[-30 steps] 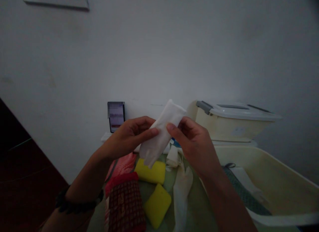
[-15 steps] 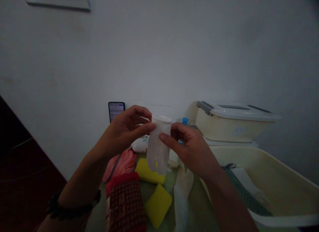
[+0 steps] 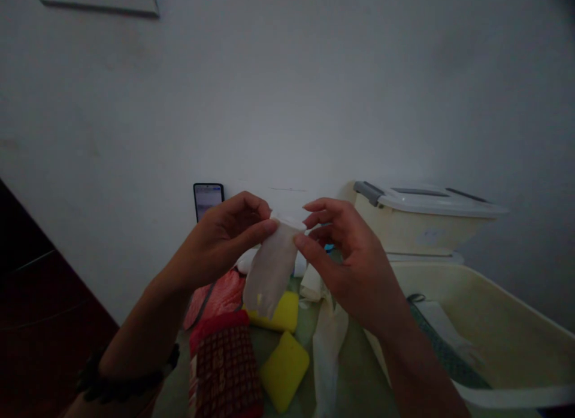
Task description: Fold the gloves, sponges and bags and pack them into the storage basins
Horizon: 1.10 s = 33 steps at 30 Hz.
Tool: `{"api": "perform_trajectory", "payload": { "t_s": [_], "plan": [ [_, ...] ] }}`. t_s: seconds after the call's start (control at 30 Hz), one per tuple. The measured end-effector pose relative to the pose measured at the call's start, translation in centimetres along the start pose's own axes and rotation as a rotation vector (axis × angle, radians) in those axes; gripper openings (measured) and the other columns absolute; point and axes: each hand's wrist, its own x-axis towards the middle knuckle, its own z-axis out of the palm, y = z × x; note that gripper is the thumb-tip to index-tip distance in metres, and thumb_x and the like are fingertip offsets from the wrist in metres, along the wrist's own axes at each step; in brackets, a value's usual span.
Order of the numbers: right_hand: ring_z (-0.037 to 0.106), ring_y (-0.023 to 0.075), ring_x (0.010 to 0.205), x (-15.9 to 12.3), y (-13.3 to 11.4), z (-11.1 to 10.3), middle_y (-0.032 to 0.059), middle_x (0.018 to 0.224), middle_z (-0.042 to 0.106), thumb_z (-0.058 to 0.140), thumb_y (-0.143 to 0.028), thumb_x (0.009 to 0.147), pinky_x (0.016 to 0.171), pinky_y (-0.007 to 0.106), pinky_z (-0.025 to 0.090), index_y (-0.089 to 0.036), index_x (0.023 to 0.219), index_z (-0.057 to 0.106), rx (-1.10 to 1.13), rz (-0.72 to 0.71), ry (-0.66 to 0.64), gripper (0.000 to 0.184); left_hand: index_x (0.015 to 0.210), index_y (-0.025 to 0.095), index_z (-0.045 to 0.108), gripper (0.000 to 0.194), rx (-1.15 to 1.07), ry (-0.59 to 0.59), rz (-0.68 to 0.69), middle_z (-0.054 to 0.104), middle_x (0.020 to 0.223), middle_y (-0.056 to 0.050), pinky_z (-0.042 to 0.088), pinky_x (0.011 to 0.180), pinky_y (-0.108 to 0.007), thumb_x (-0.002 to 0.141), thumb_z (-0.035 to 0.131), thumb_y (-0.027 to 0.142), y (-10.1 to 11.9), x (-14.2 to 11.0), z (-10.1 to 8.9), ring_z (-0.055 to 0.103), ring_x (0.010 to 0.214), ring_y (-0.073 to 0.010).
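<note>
A thin white glove point(image 3: 272, 262) hangs by its cuff, fingers pointing down, above the table. My left hand point(image 3: 229, 235) pinches the left side of the cuff between thumb and fingers. At the cuff's right edge, my right hand point(image 3: 345, 256) has its thumb against the front and its fingertips at the rim, in a loose grip. Behind the glove's fingers lies a yellow sponge point(image 3: 285, 313), partly covered. A second yellow sponge point(image 3: 285, 370) rests nearer to me, beside another pale glove point(image 3: 329, 352).
A red and brown checked cloth point(image 3: 224, 364) and a pink cloth point(image 3: 220, 295) lie at the left. A phone point(image 3: 209, 201) leans on the wall. To the right stand a cream tub point(image 3: 507, 316) holding a green item and a lidded box point(image 3: 417, 226).
The glove has turned from slanting up to the right to hanging down from its cuff. My right hand's fingers have spread and shifted to the rim.
</note>
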Motion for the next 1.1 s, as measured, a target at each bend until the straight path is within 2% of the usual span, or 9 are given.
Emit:
{"api": "perform_trajectory", "payload": {
  "t_s": [0.13, 0.4, 0.63, 0.83, 0.93, 1.1],
  "plan": [
    [0.057, 0.0095, 0.073, -0.1, -0.4, -0.1, -0.0012, 0.092, 0.06, 0.059, -0.019, 0.083, 0.067, 0.025, 0.047, -0.022, 0.095, 0.058, -0.131, -0.106, -0.019, 0.012, 0.084, 0.018, 0.055, 0.008, 0.025, -0.051, 0.035, 0.057, 0.073, 0.003, 0.046, 0.057, -0.014, 0.083, 0.061, 0.021, 0.1, -0.3, -0.1, 0.054, 0.065, -0.0069],
    [0.057, 0.0114, 0.073, -0.1, -0.8, 0.0, 0.0002, 0.09, 0.062, 0.06, -0.018, 0.082, 0.066, 0.026, 0.048, -0.02, 0.089, 0.059, -0.147, -0.142, -0.037, 0.007, 0.089, 0.019, 0.058, 0.007, 0.134, -0.103, 0.073, 0.061, 0.082, 0.001, 0.05, 0.067, -0.018, 0.083, 0.062, 0.022, 0.5, -0.7, 0.0, 0.059, 0.074, -0.01],
    [0.056, 0.0118, 0.066, -0.2, -0.9, -0.2, -0.0024, 0.075, 0.062, 0.06, -0.024, 0.082, 0.059, 0.026, 0.044, -0.02, 0.082, 0.06, -0.143, -0.054, 0.091, 0.004, 0.103, 0.022, 0.053, 0.028, 0.087, -0.303, 0.051, 0.059, 0.094, 0.001, 0.053, 0.078, -0.022, 0.079, 0.067, 0.016, 0.6, -0.9, 0.0, 0.061, 0.086, -0.0112],
    [0.056, 0.0125, 0.067, -0.1, -0.6, -0.3, -0.002, 0.077, 0.063, 0.062, -0.03, 0.081, 0.063, 0.027, 0.045, -0.022, 0.084, 0.062, -0.077, -0.049, 0.196, 0.008, 0.094, 0.016, 0.058, 0.012, 0.173, -0.433, -0.031, 0.064, 0.092, -0.002, 0.052, 0.079, -0.024, 0.083, 0.062, 0.021, 1.1, -0.7, 0.3, 0.062, 0.086, -0.0133],
    [0.054, 0.0125, 0.064, 0.0, -0.4, -0.3, -0.002, 0.073, 0.062, 0.063, -0.032, 0.081, 0.062, 0.028, 0.044, -0.022, 0.082, 0.062, -0.069, -0.033, 0.238, 0.01, 0.091, 0.015, 0.06, 0.01, 0.189, -0.436, -0.039, 0.065, 0.089, -0.002, 0.051, 0.079, -0.024, 0.084, 0.061, 0.022, 1.1, -0.7, 0.4, 0.062, 0.085, -0.0131],
    [0.054, 0.0133, 0.065, 0.0, 0.0, -0.3, -0.0015, 0.072, 0.061, 0.064, -0.034, 0.08, 0.06, 0.028, 0.044, -0.023, 0.083, 0.062, -0.034, 0.003, 0.252, 0.011, 0.085, 0.015, 0.058, 0.007, 0.171, -0.356, -0.056, 0.061, 0.081, 0.0, 0.05, 0.069, -0.019, 0.085, 0.059, 0.022, 0.7, -0.5, 0.4, 0.059, 0.076, -0.0103]
  ]
}}
